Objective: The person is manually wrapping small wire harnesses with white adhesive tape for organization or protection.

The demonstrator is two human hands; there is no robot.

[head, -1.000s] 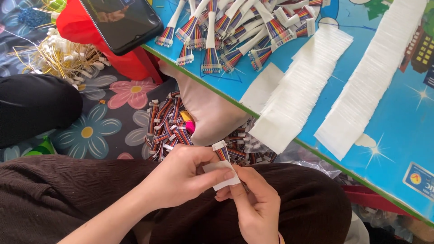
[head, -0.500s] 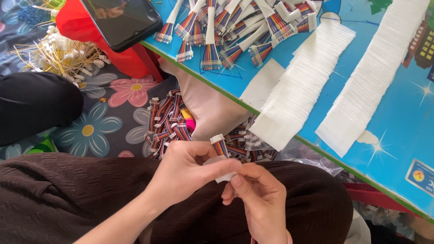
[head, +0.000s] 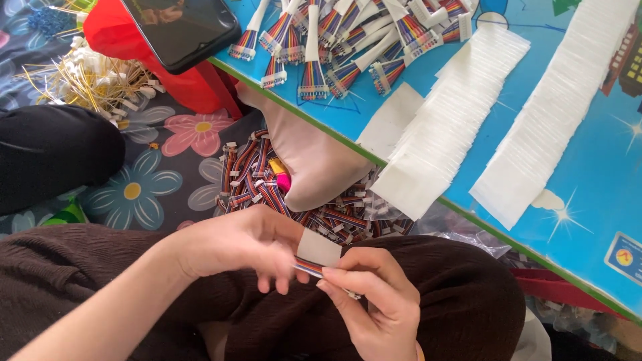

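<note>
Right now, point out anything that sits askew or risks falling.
The black smartphone hangs past the blue table's green edge, resting partly on a red bag. The nearer white strip of stacked labels also pokes over that edge. Nothing looks damaged.

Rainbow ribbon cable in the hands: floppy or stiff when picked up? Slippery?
Probably floppy: the short multicoloured ribbon cable is thin and flat, and the loose ones heaped on the floor lie bent. Likely light, since the left hand and right hand pinch it with fingertips only. The white paper label wrapped on it may add grip.
</note>
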